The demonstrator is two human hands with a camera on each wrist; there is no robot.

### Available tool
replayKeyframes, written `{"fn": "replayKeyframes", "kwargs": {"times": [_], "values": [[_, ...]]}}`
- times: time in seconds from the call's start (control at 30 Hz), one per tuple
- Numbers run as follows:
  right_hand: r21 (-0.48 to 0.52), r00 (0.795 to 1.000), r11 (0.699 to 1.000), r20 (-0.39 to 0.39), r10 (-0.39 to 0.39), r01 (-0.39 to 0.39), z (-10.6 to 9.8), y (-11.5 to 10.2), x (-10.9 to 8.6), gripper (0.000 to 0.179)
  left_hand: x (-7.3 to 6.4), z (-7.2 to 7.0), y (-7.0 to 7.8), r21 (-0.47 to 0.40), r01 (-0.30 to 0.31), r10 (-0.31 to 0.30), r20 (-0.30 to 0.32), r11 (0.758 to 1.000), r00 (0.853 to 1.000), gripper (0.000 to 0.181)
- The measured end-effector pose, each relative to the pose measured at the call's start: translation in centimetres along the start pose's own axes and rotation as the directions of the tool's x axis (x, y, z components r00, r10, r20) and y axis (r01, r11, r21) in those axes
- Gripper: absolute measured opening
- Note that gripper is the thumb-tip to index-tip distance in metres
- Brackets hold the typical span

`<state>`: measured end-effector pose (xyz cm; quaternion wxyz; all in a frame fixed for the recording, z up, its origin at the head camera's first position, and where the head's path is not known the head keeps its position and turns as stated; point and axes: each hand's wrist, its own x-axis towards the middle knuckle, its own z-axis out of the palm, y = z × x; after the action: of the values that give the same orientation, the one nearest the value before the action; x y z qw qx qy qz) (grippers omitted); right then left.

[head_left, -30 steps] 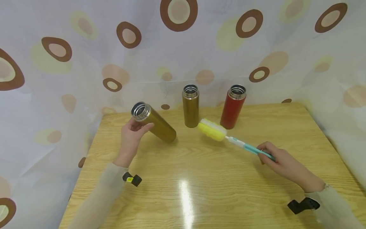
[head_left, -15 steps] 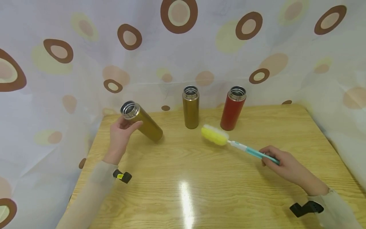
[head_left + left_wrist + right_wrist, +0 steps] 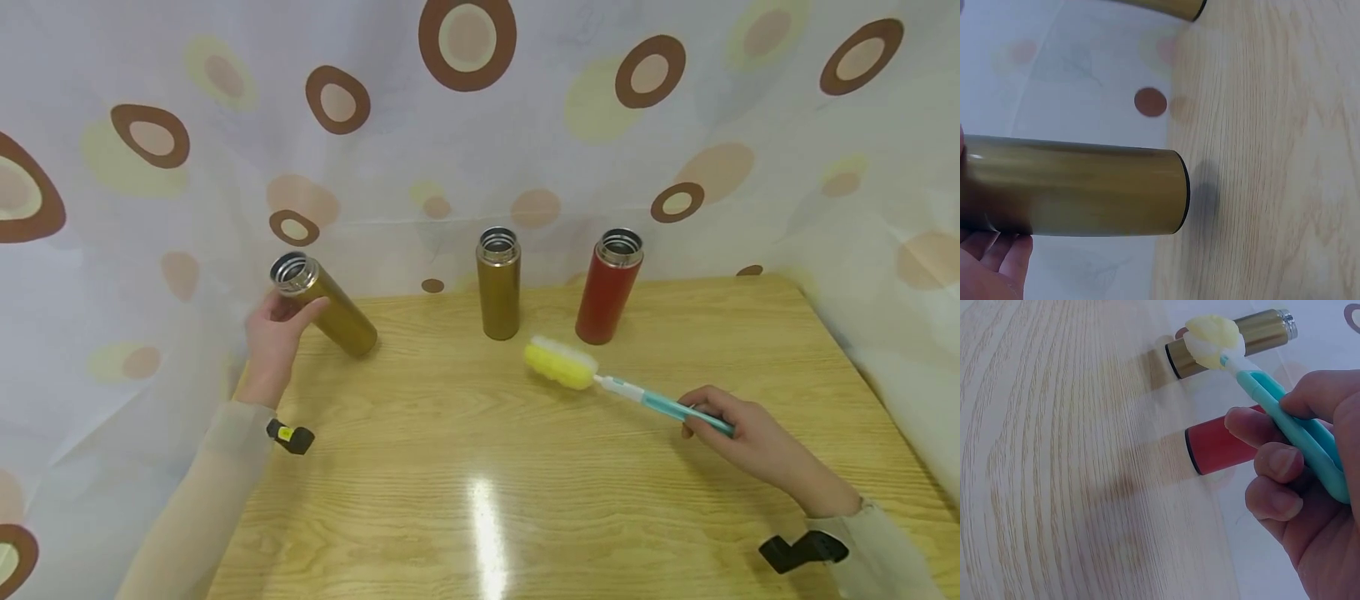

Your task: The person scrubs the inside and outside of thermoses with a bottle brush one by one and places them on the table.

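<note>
At the left of the head view, my left hand [image 3: 273,337] grips a gold thermos flask [image 3: 337,317] below its steel neck. The flask has no lid and tilts with its mouth to the left; in the left wrist view its dark-rimmed base [image 3: 1182,190] hangs close over the table. My right hand [image 3: 738,429] holds a bottle brush by its teal handle [image 3: 667,406], thumb and fingers round it. The brush's yellow and white sponge head [image 3: 561,363] points left, in front of a second gold flask [image 3: 500,287] and a red flask [image 3: 609,290], both lidless and upright.
The wooden table [image 3: 420,467] runs back to a patterned curtain [image 3: 390,167], which also hangs along the left and right sides. Each sleeve carries a small black wrist camera, such as the left one [image 3: 291,437].
My left hand has moved left and slightly back with the tilted gold flask. The bottle brush in my right hand has come a little toward me, away from the standing flasks.
</note>
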<state>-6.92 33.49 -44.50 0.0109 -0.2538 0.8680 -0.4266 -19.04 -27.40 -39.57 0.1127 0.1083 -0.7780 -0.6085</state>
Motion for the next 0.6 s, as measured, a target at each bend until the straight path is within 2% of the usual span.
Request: {"fn": "replayKeyframes", "kwargs": {"times": [0.23, 0.4, 0.6], "values": [[0.004, 1.0, 1.0, -0.004, -0.01, 0.01, 0.0, -0.1, 0.0, 0.029, 1.9, -0.8, -0.8, -0.048, 0.051, -0.055, -0.082, 0.998, 0.995, 0.067], [-0.001, 1.0, 1.0, -0.01, -0.013, 0.013, 0.0, -0.1, -0.1, 0.03, 2.8, -1.2, -1.6, -0.029, 0.064, -0.067, -0.128, 0.998, 0.99, 0.062], [0.005, 1.0, 1.0, -0.004, 0.009, -0.009, 0.0, -0.3, -0.2, 0.028, 3.7, -1.6, -1.9, -0.037, 0.096, -0.101, -0.151, 0.995, 0.983, 0.065]]}}
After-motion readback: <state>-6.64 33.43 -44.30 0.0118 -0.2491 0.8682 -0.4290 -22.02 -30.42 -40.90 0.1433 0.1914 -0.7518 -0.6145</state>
